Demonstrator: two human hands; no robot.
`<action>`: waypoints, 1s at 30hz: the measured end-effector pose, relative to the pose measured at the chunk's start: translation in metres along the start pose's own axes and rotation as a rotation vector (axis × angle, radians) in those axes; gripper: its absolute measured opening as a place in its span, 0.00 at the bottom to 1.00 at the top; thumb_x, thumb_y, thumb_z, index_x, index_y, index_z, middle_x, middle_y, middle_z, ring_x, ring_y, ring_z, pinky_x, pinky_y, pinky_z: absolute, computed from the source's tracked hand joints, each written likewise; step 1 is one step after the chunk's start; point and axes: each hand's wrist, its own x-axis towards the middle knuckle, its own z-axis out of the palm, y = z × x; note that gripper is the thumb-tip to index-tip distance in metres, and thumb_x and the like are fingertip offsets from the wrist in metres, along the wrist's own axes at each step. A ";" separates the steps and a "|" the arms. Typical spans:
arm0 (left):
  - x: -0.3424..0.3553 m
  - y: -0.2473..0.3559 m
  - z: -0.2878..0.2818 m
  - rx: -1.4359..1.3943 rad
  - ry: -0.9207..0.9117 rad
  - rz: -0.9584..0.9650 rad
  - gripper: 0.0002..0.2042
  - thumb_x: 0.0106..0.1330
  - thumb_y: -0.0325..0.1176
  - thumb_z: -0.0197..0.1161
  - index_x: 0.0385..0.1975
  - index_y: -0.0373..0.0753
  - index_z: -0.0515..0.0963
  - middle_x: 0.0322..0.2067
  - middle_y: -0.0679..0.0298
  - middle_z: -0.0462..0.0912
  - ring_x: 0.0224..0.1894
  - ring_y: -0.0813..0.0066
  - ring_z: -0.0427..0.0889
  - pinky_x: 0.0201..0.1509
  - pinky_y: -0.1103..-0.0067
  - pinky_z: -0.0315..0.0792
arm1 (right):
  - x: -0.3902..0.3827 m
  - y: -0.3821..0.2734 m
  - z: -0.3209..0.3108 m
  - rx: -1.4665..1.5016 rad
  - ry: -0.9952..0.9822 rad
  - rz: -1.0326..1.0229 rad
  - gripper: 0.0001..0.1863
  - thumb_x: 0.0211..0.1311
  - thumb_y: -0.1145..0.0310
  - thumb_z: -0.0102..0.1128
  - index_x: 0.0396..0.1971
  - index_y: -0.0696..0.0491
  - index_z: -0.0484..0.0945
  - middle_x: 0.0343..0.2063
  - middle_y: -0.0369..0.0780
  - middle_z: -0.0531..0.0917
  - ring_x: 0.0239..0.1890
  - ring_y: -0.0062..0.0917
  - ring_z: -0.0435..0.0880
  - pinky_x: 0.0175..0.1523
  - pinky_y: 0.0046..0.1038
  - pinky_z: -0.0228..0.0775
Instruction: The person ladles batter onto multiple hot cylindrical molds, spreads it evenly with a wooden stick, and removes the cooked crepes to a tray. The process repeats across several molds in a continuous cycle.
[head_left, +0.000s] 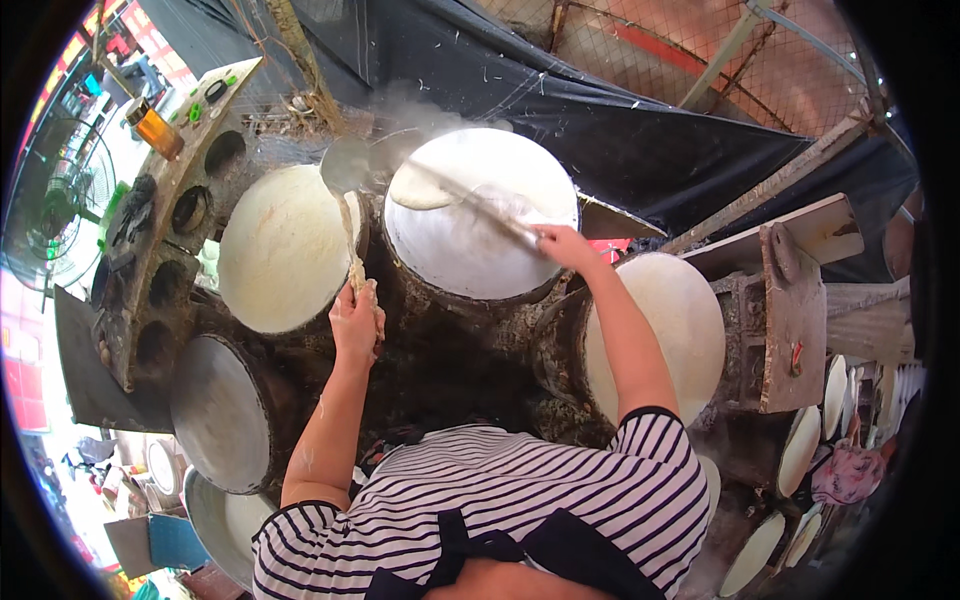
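My left hand (357,318) is closed around the batter-caked handle of a ladle (347,165). The ladle's round grey bowl hangs by the upper rim of the left griddle (285,250), which is covered by a pale sheet of batter. My right hand (565,247) grips a long, thin-handled tool (470,198) slanting across the middle griddle (450,260). Motion blurs that tool's far end, so its shape cannot be made out. A pale patch of batter (420,187) lies on the middle griddle's upper left. Steam rises around it.
To the right, another griddle (655,335) holds a pale sheet; a bare grey one (220,415) sits lower left. A perforated ledge (165,240) carries a jar of amber liquid (155,130). A fan (60,205) stands far left. Dark sheeting (640,150) hangs behind.
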 end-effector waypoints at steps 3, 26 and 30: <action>-0.001 0.006 0.003 0.015 -0.022 -0.029 0.06 0.65 0.33 0.52 0.34 0.37 0.71 0.11 0.71 0.63 0.08 0.84 0.61 0.08 0.84 0.54 | 0.052 0.004 -0.003 -0.108 0.223 -0.121 0.21 0.51 0.70 0.49 0.49 0.51 0.75 0.20 0.39 0.77 0.23 0.19 0.73 0.32 0.24 0.67; -0.033 0.006 -0.013 0.026 0.115 -0.034 0.06 0.65 0.32 0.52 0.29 0.37 0.70 0.17 0.71 0.66 0.09 0.85 0.63 0.08 0.86 0.56 | 0.079 -0.043 -0.089 -0.061 -0.548 0.102 0.24 0.45 0.70 0.55 0.47 0.49 0.77 0.18 0.33 0.74 0.19 0.15 0.68 0.23 0.20 0.60; -0.032 0.002 -0.024 0.018 0.094 -0.033 0.06 0.65 0.32 0.52 0.31 0.37 0.71 0.17 0.71 0.66 0.09 0.85 0.63 0.08 0.86 0.56 | 0.021 -0.014 -0.089 0.004 -0.339 -0.039 0.18 0.49 0.60 0.62 0.42 0.50 0.80 0.23 0.34 0.79 0.24 0.17 0.71 0.31 0.21 0.64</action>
